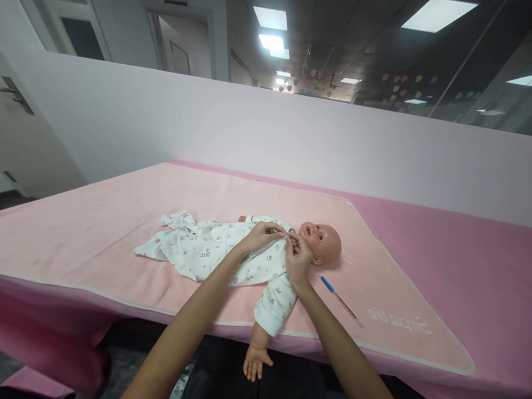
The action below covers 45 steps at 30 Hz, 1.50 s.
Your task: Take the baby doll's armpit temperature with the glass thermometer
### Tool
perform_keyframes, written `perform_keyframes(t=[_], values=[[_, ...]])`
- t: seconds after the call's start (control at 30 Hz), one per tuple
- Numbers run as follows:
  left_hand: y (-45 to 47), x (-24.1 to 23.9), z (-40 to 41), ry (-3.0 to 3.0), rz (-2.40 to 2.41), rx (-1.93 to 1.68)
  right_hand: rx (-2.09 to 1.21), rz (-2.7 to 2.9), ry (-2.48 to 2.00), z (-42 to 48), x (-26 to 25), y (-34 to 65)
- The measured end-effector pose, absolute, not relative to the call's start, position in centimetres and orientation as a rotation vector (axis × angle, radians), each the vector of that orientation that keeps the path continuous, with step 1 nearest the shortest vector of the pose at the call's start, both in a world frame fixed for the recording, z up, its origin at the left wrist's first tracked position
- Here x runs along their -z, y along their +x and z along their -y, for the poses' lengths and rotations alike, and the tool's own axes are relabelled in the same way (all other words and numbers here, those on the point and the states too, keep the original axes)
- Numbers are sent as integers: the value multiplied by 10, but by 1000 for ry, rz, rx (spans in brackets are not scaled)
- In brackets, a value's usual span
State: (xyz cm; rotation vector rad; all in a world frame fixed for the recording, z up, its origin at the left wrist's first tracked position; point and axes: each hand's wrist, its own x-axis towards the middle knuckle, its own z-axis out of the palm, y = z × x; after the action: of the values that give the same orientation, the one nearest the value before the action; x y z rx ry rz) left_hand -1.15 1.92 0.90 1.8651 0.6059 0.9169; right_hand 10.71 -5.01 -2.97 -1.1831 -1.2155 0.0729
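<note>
A baby doll [326,244] lies on its back, its head to the right and its legs to the left. It wears a white patterned romper [208,249] with long sleeves. At the doll's neck, my left hand [266,234] pinches the collar edge of the romper. Close against it, my right hand [298,255] has its fingers closed on the same collar, just below the doll's chin. The exact bit of cloth or fastener between the fingertips is too small to make out. One doll arm [257,354] hangs over the table's front edge.
A pen with a blue cap [341,301] lies right of the doll. Under the doll spreads a peach blanket [103,221] over a pink-covered table [477,266]. A white wall [270,133] with glass above stands behind; a door [29,133] is at left.
</note>
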Motion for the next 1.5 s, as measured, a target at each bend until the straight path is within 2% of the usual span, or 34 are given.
perform_keyframes(t=[0.57, 0.9, 1.5], values=[[-15, -12, -18, 1731, -477, -803, -181, 1204, -1196, 53, 28, 105], [-16, -14, -16, 1680, -434, -785, 82, 1337, -1107, 54, 25, 103], [-15, -12, -17, 1852, -598, -878, 96, 1378, -1229, 49, 29, 105]])
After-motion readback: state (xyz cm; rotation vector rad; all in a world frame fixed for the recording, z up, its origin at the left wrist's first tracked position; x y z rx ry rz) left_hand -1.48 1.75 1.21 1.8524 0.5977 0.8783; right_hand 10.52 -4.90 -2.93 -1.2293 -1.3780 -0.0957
